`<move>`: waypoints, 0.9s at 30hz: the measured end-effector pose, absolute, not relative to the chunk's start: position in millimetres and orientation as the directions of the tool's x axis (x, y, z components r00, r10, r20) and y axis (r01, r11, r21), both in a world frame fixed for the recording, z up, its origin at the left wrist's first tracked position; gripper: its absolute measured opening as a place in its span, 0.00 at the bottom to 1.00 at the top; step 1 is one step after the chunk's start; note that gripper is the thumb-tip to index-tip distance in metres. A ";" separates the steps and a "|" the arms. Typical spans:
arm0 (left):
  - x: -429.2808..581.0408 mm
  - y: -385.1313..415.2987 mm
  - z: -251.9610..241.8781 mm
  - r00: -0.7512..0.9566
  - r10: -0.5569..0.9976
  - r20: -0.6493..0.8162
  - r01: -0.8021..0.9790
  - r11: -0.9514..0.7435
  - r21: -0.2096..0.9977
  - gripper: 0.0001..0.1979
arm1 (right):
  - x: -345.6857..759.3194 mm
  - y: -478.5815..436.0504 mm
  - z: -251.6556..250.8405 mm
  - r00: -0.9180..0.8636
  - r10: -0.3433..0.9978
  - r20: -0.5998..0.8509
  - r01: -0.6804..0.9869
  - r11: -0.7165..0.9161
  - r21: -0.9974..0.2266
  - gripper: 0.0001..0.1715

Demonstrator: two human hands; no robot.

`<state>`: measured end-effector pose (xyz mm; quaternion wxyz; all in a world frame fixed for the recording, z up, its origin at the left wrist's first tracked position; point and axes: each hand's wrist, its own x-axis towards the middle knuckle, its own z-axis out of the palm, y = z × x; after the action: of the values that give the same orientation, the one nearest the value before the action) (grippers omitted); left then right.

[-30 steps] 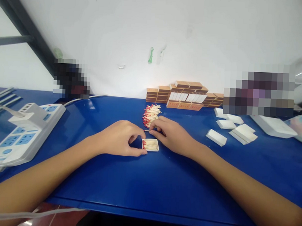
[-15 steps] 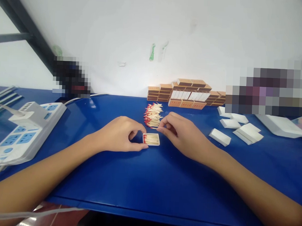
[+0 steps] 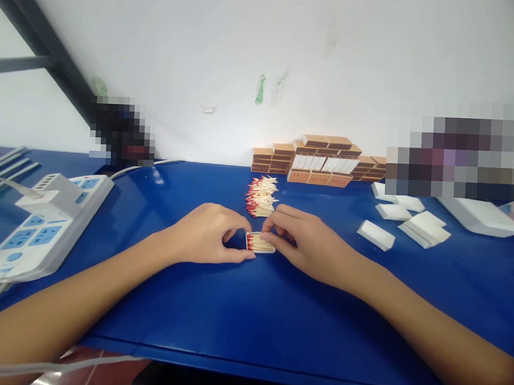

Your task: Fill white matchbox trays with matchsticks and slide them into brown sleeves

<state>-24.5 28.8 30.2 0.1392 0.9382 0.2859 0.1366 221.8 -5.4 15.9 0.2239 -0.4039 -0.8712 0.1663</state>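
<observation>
A small white matchbox tray (image 3: pixel 273 251) lies on the blue table, filled with red-tipped matches (image 3: pixel 257 243) whose heads point left. My left hand (image 3: pixel 215 234) grips the tray's left end between thumb and forefinger. Above the tray's right half, my right hand (image 3: pixel 295 237) has thumb and forefinger pinched together over the matches. A match between those fingertips is too small to make out clearly. Just behind the tray is a loose pile of matches (image 3: pixel 262 196), heads mostly to the left.
Brown matchboxes (image 3: pixel 319 177) are stacked against the wall. Several white trays (image 3: pixel 375 235) lie to the right, near a larger white box (image 3: pixel 479 216). A white power strip (image 3: pixel 46 229) with a plugged-in adapter stands at the left. The blue table (image 3: pixel 234 316) has its edge in front.
My right hand has moved from the match pile down to the matches in the tray. The tray and my left hand have shifted slightly right and toward me.
</observation>
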 end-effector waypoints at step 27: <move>-25.6 28.3 18.6 0.689 0.650 0.320 0.545 -0.756 0.362 0.17 | 424.2 102.7 36.0 0.362 0.863 0.351 0.810 -0.104 -0.578 0.27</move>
<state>-25.6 28.3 18.6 0.1200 0.9111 0.3280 0.2190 424.2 102.7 36.0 0.3608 -0.7421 -0.5636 0.0372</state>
